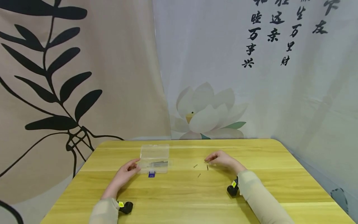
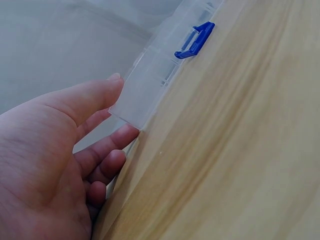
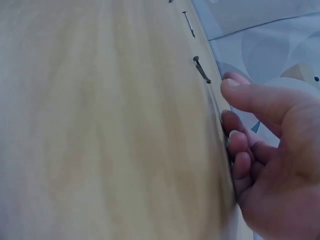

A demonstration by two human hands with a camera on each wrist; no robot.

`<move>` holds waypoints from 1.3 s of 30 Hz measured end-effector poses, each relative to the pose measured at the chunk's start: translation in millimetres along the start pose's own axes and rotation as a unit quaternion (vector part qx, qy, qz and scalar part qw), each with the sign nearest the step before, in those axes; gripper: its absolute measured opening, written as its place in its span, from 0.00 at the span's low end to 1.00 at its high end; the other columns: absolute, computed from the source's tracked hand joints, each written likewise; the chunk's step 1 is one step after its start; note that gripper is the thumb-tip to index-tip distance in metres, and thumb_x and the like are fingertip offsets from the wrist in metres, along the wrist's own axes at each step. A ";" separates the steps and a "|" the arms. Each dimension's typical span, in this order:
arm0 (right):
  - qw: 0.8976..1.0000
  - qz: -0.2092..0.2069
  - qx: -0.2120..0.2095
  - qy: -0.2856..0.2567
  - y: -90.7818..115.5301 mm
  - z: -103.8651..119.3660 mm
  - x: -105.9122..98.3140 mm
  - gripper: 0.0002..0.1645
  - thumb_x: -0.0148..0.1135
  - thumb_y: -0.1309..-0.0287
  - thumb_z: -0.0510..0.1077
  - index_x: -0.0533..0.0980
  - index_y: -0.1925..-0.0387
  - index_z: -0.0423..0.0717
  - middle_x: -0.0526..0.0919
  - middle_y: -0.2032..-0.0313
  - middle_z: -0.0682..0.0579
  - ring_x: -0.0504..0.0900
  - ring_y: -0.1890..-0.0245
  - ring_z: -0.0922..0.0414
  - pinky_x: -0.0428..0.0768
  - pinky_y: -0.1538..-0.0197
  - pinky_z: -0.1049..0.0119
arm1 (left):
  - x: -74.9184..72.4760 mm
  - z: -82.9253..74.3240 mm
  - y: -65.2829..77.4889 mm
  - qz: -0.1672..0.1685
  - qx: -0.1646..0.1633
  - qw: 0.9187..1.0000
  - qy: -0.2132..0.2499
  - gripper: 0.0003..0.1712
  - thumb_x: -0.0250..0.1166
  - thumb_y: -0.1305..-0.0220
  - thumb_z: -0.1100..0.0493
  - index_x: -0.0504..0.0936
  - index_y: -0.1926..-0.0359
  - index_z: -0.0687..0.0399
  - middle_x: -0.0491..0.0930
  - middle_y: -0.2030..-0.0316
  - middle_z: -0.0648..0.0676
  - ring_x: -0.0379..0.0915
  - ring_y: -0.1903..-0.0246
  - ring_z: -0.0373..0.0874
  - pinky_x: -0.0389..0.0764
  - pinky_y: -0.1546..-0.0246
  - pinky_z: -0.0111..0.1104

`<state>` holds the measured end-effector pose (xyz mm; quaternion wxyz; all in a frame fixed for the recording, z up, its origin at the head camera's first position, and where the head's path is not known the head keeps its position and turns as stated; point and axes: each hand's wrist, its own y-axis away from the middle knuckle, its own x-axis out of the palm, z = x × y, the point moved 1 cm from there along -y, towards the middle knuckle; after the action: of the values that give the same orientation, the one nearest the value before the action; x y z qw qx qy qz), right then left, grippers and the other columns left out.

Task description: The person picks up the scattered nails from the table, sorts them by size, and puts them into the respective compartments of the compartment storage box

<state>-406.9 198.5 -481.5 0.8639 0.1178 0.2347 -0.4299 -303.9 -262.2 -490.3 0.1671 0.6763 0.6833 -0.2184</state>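
Note:
A clear plastic box (image 1: 154,151) with a blue latch (image 1: 151,174) stands on the table, its lid raised. My left hand (image 1: 127,172) holds the box at its left side; in the left wrist view the thumb (image 2: 102,95) and fingers lie about its corner. Thin grey metal pieces (image 1: 159,164) lie inside. My right hand (image 1: 221,159) hovers over the table with loosely curled fingers and nothing visible between them. Just below its fingertips is a dark nail (image 1: 207,167). Another nail (image 1: 195,165) and a third nail (image 1: 199,175) lie left of it.
The wooden table (image 1: 173,202) ends at a back edge against a printed cloth (image 1: 126,77) with leaves, a flower and writing. A small black wrist camera (image 1: 126,207) is on the left wrist, and another black camera (image 1: 232,188) on the right.

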 end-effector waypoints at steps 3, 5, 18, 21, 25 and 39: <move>1.000 0.003 0.001 0.007 -0.5 1.7 0.8 0.13 0.65 0.43 0.33 0.83 0.55 0.35 0.84 0.55 0.43 0.79 0.52 0.50 0.77 0.52 0.62 | -0.3 -1.7 -0.1 0.002 0.001 1.000 -0.003 0.30 0.62 0.31 0.55 0.68 0.32 0.58 0.76 0.52 0.57 0.67 0.56 0.48 0.70 0.55 0.39; 1.000 0.000 0.002 0.015 -0.6 2.8 1.9 0.13 0.66 0.45 0.32 0.84 0.57 0.35 0.83 0.57 0.44 0.78 0.55 0.51 0.77 0.54 0.62 | -0.3 -2.1 0.2 0.005 0.001 1.000 -0.005 0.30 0.62 0.31 0.54 0.68 0.32 0.58 0.76 0.52 0.57 0.67 0.56 0.47 0.70 0.55 0.39; 0.998 -0.036 0.016 0.049 -6.5 6.5 6.5 0.07 0.71 0.49 0.34 0.87 0.65 0.38 0.78 0.66 0.48 0.74 0.64 0.55 0.75 0.58 0.60 | -3.1 0.4 -0.6 0.004 -0.001 1.000 -0.008 0.30 0.61 0.31 0.53 0.68 0.32 0.57 0.75 0.50 0.58 0.67 0.54 0.48 0.70 0.54 0.39; 0.998 -0.038 0.015 0.048 -5.9 5.9 7.0 0.06 0.70 0.49 0.34 0.87 0.67 0.38 0.78 0.66 0.48 0.73 0.64 0.55 0.74 0.58 0.60 | -2.9 1.4 -1.4 0.006 -0.002 1.000 -0.012 0.30 0.62 0.31 0.53 0.68 0.32 0.57 0.75 0.50 0.58 0.68 0.53 0.49 0.70 0.53 0.40; 0.998 -0.035 0.010 0.049 -4.9 5.3 7.1 0.05 0.69 0.48 0.34 0.86 0.67 0.38 0.77 0.66 0.47 0.72 0.65 0.54 0.74 0.59 0.60 | -2.4 1.1 -3.1 0.007 -0.003 1.000 -0.016 0.30 0.61 0.31 0.54 0.68 0.32 0.56 0.75 0.49 0.59 0.68 0.53 0.49 0.70 0.52 0.41; 0.997 -0.026 -0.007 0.073 -5.6 1.1 6.6 0.03 0.68 0.45 0.35 0.86 0.69 0.40 0.77 0.67 0.50 0.71 0.65 0.55 0.73 0.60 0.61 | -2.1 -1.5 -1.2 0.009 -0.003 1.000 -0.015 0.30 0.61 0.31 0.55 0.68 0.31 0.57 0.74 0.49 0.59 0.68 0.51 0.50 0.69 0.50 0.43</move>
<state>-407.6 190.2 -484.0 0.8336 0.1367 0.3035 -0.4407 -304.9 -263.1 -487.8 0.1813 0.6783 0.6757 -0.2248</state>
